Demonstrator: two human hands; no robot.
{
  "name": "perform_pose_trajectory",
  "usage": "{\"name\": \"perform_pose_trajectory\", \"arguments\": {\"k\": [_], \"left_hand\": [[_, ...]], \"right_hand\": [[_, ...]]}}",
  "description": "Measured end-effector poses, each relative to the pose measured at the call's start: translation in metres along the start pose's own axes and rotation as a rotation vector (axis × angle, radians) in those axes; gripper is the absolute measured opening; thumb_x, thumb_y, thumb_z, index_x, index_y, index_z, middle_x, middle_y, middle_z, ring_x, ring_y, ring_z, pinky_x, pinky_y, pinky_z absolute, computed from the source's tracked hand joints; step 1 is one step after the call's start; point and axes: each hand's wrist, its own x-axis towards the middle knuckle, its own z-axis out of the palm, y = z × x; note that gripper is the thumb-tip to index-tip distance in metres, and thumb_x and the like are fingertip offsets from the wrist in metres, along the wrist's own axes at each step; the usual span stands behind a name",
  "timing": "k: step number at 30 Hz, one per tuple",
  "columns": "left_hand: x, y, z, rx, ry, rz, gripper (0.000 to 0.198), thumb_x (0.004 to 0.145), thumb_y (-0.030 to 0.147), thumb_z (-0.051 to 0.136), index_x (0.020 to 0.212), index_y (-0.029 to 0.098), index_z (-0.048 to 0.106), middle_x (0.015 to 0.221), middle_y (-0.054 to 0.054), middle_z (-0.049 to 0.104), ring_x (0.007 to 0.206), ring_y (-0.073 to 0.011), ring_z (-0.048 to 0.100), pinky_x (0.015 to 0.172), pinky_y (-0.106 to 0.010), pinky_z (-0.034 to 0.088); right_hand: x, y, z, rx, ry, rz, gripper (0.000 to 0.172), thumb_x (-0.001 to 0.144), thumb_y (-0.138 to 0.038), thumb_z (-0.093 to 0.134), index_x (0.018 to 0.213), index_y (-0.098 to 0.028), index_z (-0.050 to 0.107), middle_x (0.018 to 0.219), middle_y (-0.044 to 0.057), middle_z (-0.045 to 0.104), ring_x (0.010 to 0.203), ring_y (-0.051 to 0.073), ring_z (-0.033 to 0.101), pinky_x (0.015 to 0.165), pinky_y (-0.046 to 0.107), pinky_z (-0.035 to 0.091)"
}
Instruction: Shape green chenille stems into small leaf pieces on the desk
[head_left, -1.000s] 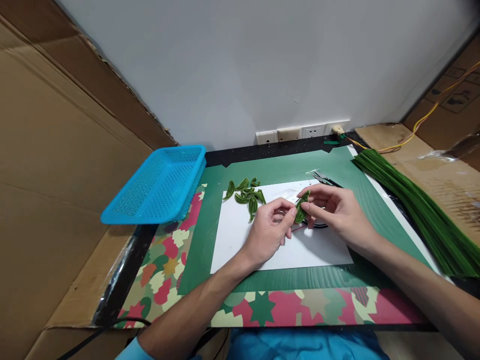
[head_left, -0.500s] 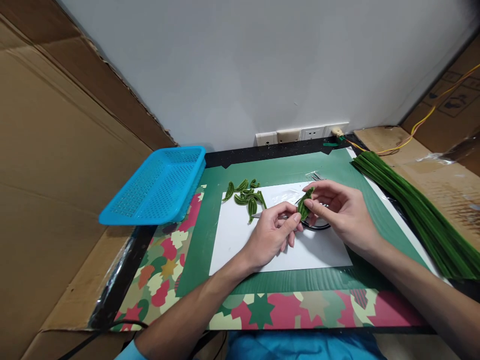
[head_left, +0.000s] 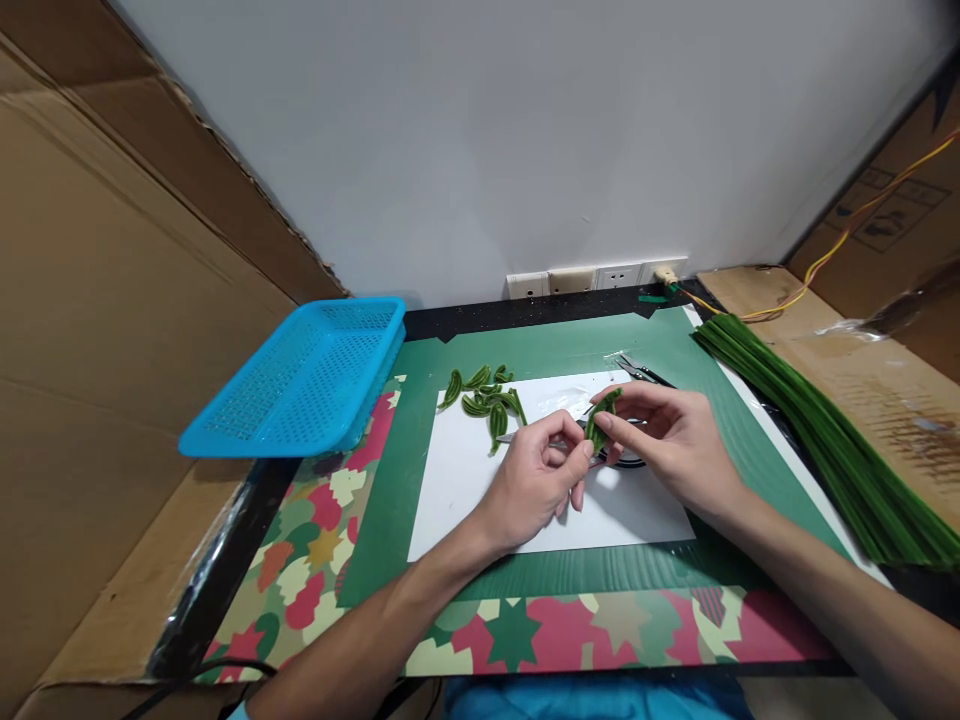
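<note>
Between both hands is a small leaf (head_left: 598,428) bent from green pipe cleaner, held over the white paper (head_left: 457,500). My left hand (head_left: 540,470) pinches its lower end between thumb and fingers. Thumb and fingers of my right hand (head_left: 671,435) grip its upper part, where the tip curls over. Behind the hands lie scissors with black handles (head_left: 634,462), mostly hidden; a blade tip shows left of my left hand. Several finished-looking pipe cleaner leaves (head_left: 497,422) lie in a loose group at the paper's upper left corner.
A blue plastic basket (head_left: 345,433) stands at the left. A bundle of long green pipe cleaners (head_left: 825,440) lies at the right. Dark-handled pliers or snips (head_left: 641,372) rest beyond my right hand on the green mat (head_left: 525,350). Wall sockets (head_left: 574,282) line the back.
The leaf is turned slightly in my fingers and its tip now curls more to the right. The view has shifted a little, showing more of the tool behind my right hand.
</note>
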Motion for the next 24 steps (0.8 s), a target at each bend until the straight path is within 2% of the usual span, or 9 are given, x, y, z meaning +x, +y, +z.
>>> {"name": "perform_pose_trajectory", "arguments": {"k": [5,10,14,17,22,24], "left_hand": [[0.0,0.002,0.003,-0.064,-0.038,-0.03,0.034,0.097,0.048,0.067,0.089,0.02,0.052,0.056,0.005,0.06,0.037,-0.0065,0.048,0.037,-0.016,0.034],[0.0,-0.002,0.003,-0.106,-0.071,-0.058,0.036,0.098,0.049,0.065,0.085,0.02,0.05,0.052,0.005,0.06,0.035,-0.0078,0.049,0.036,-0.016,0.035],[-0.001,-0.001,0.003,-0.102,-0.101,-0.082,0.036,0.098,0.05,0.064,0.083,0.02,0.049,0.05,0.004,0.058,0.034,-0.0088,0.05,0.036,-0.016,0.03],[-0.003,0.002,0.004,-0.129,-0.109,-0.098,0.038,0.097,0.052,0.065,0.083,0.02,0.048,0.053,0.004,0.059,0.035,-0.0097,0.053,0.035,-0.017,0.029],[-0.002,0.001,0.004,-0.136,-0.096,-0.107,0.037,0.096,0.051,0.066,0.084,0.02,0.049,0.048,0.005,0.057,0.033,-0.0094,0.051,0.035,-0.016,0.029],[-0.002,-0.001,0.003,-0.13,-0.104,-0.115,0.036,0.097,0.05,0.065,0.085,0.02,0.049,0.047,0.006,0.056,0.032,-0.0097,0.05,0.034,-0.016,0.029]], "right_hand": [[0.001,-0.004,0.002,-0.049,0.011,0.002,0.027,0.084,-0.044,0.083,0.086,-0.018,0.075,0.073,0.003,0.072,0.052,0.014,0.065,0.047,0.025,0.06],[-0.002,-0.002,0.002,-0.075,0.006,-0.016,0.025,0.084,-0.042,0.084,0.083,-0.019,0.074,0.071,0.002,0.073,0.049,0.015,0.066,0.046,0.026,0.059],[-0.01,0.002,0.001,-0.28,0.069,-0.214,0.012,0.089,-0.032,0.078,0.093,-0.021,0.08,0.086,0.006,0.08,0.063,0.017,0.072,0.055,0.029,0.064],[-0.013,0.003,0.0,-0.412,0.095,-0.341,0.01,0.09,-0.027,0.075,0.097,-0.023,0.081,0.09,0.006,0.081,0.068,0.018,0.074,0.059,0.029,0.065],[-0.008,0.008,-0.002,-0.28,0.064,-0.216,0.011,0.086,-0.03,0.08,0.091,-0.021,0.078,0.076,0.002,0.078,0.057,0.016,0.071,0.054,0.027,0.064],[-0.009,0.008,-0.002,-0.306,0.069,-0.241,0.01,0.086,-0.028,0.081,0.092,-0.021,0.079,0.076,0.002,0.079,0.058,0.016,0.072,0.055,0.027,0.065]]}}
